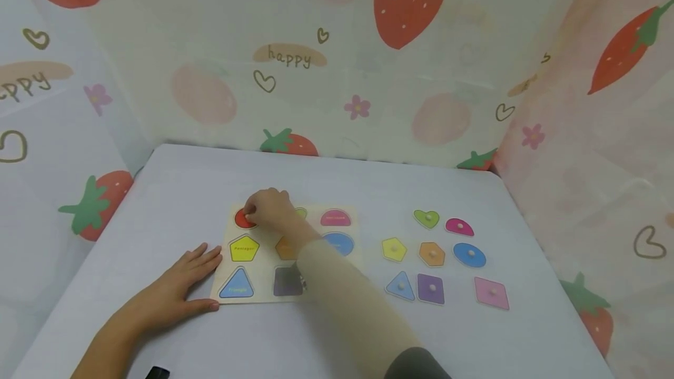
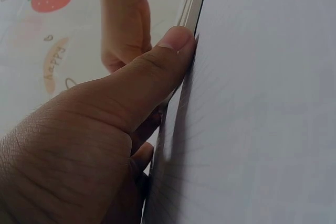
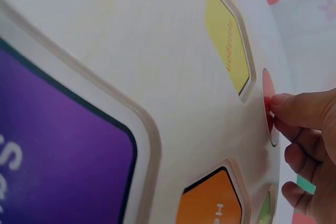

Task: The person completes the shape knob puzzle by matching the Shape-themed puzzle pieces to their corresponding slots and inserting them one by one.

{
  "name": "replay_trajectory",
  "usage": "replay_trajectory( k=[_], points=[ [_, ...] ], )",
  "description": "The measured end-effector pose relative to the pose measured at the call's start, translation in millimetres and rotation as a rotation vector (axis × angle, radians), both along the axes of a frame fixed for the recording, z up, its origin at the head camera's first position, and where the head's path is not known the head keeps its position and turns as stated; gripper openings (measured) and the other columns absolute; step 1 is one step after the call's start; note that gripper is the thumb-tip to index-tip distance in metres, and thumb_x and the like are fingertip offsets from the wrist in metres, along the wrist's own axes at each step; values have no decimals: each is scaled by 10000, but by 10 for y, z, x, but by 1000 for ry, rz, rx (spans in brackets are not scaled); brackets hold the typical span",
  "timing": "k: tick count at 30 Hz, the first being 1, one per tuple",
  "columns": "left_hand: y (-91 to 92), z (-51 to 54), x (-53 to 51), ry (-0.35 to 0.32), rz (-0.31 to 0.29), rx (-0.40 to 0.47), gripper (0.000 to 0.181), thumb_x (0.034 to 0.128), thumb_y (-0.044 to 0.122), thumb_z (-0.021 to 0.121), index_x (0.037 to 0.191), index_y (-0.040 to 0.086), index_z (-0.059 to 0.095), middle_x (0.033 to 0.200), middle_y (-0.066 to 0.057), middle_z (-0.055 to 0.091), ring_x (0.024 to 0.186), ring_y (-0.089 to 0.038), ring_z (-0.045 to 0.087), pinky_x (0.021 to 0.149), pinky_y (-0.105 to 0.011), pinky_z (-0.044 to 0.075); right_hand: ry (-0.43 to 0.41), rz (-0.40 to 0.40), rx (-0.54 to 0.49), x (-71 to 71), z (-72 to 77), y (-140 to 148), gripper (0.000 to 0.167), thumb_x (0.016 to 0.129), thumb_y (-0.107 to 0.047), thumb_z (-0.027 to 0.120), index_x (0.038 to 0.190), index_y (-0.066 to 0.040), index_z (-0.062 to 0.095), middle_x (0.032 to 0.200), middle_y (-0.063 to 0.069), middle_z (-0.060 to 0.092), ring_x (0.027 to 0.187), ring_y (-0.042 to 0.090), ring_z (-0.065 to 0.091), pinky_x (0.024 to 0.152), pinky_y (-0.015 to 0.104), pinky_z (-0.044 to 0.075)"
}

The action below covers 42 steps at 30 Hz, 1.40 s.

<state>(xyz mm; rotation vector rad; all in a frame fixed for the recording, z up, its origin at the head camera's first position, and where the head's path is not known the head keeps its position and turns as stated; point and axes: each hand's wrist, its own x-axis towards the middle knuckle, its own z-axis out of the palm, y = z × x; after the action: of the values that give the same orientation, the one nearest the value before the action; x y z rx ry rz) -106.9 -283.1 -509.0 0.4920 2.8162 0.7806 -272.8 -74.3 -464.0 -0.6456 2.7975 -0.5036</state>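
At the far left corner of a wooden shape-puzzle board point(image 1: 263, 291), my right hand point(image 1: 271, 209) pinches a red round puzzle piece point(image 1: 243, 220) between thumb and fingers. The right wrist view shows this red piece point(image 3: 269, 121) at its recess, lying flat or nearly so; I cannot tell if it is fully seated. My left hand point(image 1: 176, 288) lies with fingers spread along the board's left edge. Its thumb point(image 2: 173, 43) touches that edge in the left wrist view. Pentagon point(image 1: 244, 248) and triangle point(image 1: 236, 283) recesses show printed colours. The right forearm hides part of the board.
Right of the board lie several knobbed pieces, among them a green heart point(image 1: 426, 219), yellow pentagon point(image 1: 394, 249), blue oval point(image 1: 470, 255), purple square point(image 1: 430, 289) and pink four-sided piece point(image 1: 492, 293). Strawberry-print curtains point(image 1: 363, 75) surround the white table point(image 1: 526, 338). A small black object point(image 1: 158, 372) shows at the near edge.
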Motion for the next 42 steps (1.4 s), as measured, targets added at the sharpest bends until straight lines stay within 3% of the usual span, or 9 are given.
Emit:
replay_trajectory(
  k=[15, 25, 34, 42],
  points=[
    [-15, -14, -15, 2, -9, 27, 1007, 773, 701, 744, 1584, 205, 412, 1672, -8, 329, 1575, -374, 133, 1172, -710, 227, 19, -41, -20, 42, -37, 4, 188, 976, -344, 710, 1149, -289, 760, 1045, -145, 701, 1040, 99, 545, 1108, 372, 386],
    [-19, -9, -25, -1, -14, 28, 1009, 775, 713, 731, 1584, 203, 411, 1673, 1, 327, 1576, -373, 131, 1186, -698, 210, 94, -34, -28, 24, -34, 81, 201, 951, -385, 734, 1134, -304, 756, 1019, -157, 689, 1023, 94, 537, 1070, 386, 412],
    [-10, -14, -43, -12, -4, 11, 1015, 766, 732, 721, 1583, 211, 415, 1673, 2, 327, 1574, -378, 132, 1174, -713, 220, 106, -24, -69, 78, 66, 277, 229, 960, -325, 734, 1188, -310, 746, 1029, -149, 679, 1062, 92, 539, 1093, 434, 406],
    [-12, -18, -50, 2, -14, 32, 1001, 774, 698, 744, 1578, 197, 423, 1668, -5, 338, 1571, -382, 133, 1168, -721, 222, 190, 15, -57, 121, 140, 488, 247, 963, -304, 733, 1210, -309, 745, 1064, -133, 701, 1104, 119, 561, 1050, 411, 440]
  ],
)
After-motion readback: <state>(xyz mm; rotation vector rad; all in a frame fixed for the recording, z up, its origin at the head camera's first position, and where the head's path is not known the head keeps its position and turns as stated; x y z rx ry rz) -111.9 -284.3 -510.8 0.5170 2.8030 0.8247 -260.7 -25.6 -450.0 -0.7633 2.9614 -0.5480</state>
